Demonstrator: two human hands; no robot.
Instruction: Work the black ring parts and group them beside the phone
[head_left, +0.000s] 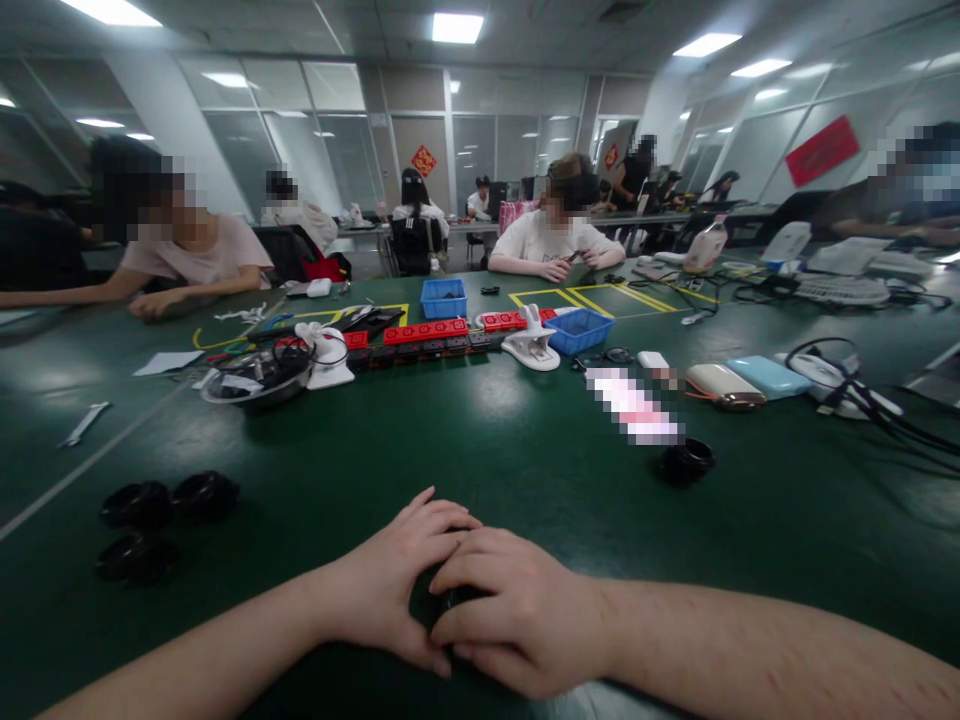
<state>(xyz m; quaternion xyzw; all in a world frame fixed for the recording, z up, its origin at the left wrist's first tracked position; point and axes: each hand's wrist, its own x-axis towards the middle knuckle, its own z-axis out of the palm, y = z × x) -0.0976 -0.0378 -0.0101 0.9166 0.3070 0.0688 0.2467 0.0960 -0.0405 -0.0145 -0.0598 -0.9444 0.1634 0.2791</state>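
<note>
Through the head camera I see the left hand (405,575) and the right hand (517,605) touching, their fingers curled around a black object (452,597), mostly hidden by them. I cannot tell whether it touches the green worktop (480,450). Three black round parts (137,558) lie at left; one black ring (679,467) at right. Farther are a wrench (85,424) and a blue bin (441,308). The red diamond-shaped poster (424,161) has gold writing, too blurred for me to read.

Dim, overhead lts (457,28), edge distort.
</note>
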